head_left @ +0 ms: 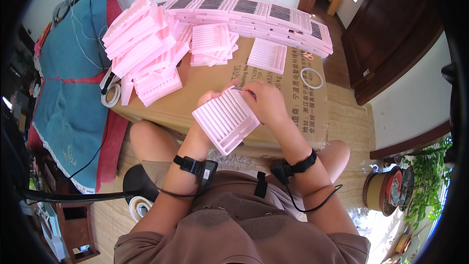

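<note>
A pale pink slotted plastic tray [227, 117] is tilted in front of me, its ribbed side facing up. My left hand [207, 99] is closed around its far left side, with most of the fingers hidden behind it. At the tray's far corner, my right hand [266, 100] has its fingers pinched together. Something small and dark, with a hint of purple, shows between those fingers, but its kind cannot be made out. Beyond my hands, another pink tray [266, 55] lies flat on the cardboard surface [215, 80].
Pink trays are heaped at the left [141, 44], with a smaller stack [211, 41] beside them. Along the wall runs a long row of stacked trays [249, 10] holding dark strips. A white ring [311, 78] and orange-handled scissors [308, 55] lie at the right. A blue-covered seat [73, 88] stands left.
</note>
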Available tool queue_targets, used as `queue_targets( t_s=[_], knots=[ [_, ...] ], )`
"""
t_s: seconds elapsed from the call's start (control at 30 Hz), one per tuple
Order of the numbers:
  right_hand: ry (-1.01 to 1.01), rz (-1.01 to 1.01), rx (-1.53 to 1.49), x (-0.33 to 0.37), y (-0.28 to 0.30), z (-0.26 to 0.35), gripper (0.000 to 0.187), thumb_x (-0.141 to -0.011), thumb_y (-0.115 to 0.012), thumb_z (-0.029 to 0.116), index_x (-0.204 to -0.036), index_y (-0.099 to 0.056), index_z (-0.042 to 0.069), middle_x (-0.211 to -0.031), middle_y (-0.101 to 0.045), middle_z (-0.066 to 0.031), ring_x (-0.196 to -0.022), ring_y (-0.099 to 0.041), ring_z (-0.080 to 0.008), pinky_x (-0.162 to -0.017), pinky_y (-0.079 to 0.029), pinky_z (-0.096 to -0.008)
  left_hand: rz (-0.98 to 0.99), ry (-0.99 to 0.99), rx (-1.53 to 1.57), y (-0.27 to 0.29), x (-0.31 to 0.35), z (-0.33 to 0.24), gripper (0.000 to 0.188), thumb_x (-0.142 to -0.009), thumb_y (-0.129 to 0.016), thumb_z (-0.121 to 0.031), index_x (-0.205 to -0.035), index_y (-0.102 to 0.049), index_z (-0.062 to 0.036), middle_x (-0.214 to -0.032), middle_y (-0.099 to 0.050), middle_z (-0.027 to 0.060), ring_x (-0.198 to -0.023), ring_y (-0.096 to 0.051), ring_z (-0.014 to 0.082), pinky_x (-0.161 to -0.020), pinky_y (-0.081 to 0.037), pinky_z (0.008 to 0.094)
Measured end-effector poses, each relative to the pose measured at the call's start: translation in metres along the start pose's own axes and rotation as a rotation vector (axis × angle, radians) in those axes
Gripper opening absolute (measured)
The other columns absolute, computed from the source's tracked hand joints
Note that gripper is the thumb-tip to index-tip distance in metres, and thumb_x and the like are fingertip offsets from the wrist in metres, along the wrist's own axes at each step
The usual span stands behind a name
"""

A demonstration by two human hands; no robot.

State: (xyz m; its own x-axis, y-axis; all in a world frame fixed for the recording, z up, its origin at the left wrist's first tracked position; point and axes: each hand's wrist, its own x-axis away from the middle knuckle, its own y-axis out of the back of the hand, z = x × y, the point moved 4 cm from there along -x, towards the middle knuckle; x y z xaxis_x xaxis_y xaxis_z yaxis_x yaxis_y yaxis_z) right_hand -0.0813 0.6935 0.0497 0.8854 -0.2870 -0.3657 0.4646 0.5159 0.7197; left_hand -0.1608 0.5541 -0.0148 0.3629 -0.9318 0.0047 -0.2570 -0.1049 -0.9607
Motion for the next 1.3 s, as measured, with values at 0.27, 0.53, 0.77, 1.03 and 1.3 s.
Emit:
queue_targets(
  t_s=[0.27,0.53,0.77,1.03,1.3],
  knots=[
    [-0.017,0.07,0.05,-0.004,0.002,0.009,0.014,-0.09,-0.065,0.021,-0.089,-0.073,0.01,-0.089,-0.067,-0.0092,-0.081,-0.068,-0.0335,-0.073,-0.055,-0.045,-0.007,-0.035,-0.094,-0.015,0.009,0.001,0.068,-0.089,-0.041,-0.021,-0.155,-0.039,-0.0028,-0.128,-0.065,0.0175,-0.11,-0.069,0.0274,-0.098,-0.056,0.0401],
    [0.002,0.115,0.041,-0.002,0.004,0.01,0.014,-0.091,-0.064,0.021,-0.089,-0.073,0.01,-0.093,-0.069,-0.008,-0.083,-0.069,-0.0331,-0.074,-0.055,-0.0453,0.095,0.026,-0.04,-0.015,0.004,-0.001,0.072,-0.088,-0.042,-0.023,-0.157,-0.034,-0.0033,-0.129,-0.065,0.0179,-0.11,-0.069,0.0285,-0.097,-0.056,0.0399],
    [0.013,0.061,0.032,-0.001,0.002,0.007,0.013,-0.09,-0.066,0.021,-0.089,-0.073,0.011,-0.091,-0.068,-0.0069,-0.08,-0.069,-0.0332,-0.072,-0.055,-0.0448,0.013,0.026,-0.096,-0.004,-0.001,-0.002,0.077,-0.085,-0.049,-0.027,-0.157,-0.034,-0.0043,-0.127,-0.066,0.0179,-0.107,-0.069,0.0292,-0.095,-0.057,0.0413],
    [0.067,-0.015,0.084,0.006,-0.003,0.01,0.012,-0.091,-0.067,0.02,-0.087,-0.072,0.011,-0.09,-0.067,-0.0065,-0.077,-0.069,-0.0333,-0.069,-0.056,-0.0451,0.037,0.015,-0.006,0.002,0.0,-0.004,0.073,-0.086,-0.046,-0.025,-0.155,-0.037,-0.0044,-0.122,-0.066,0.0189,-0.103,-0.069,0.0303,-0.093,-0.058,0.0415],
    [0.028,0.128,0.062,0.018,0.011,0.006,0.012,-0.09,-0.067,0.02,-0.087,-0.073,0.01,-0.087,-0.068,-0.0076,-0.075,-0.068,-0.0331,-0.067,-0.055,-0.0448,0.035,0.011,-0.026,-0.006,-0.001,-0.003,0.073,-0.087,-0.044,-0.026,-0.156,-0.036,-0.0061,-0.121,-0.065,0.0208,-0.104,-0.069,0.0357,-0.095,-0.056,0.0462]
  ],
)
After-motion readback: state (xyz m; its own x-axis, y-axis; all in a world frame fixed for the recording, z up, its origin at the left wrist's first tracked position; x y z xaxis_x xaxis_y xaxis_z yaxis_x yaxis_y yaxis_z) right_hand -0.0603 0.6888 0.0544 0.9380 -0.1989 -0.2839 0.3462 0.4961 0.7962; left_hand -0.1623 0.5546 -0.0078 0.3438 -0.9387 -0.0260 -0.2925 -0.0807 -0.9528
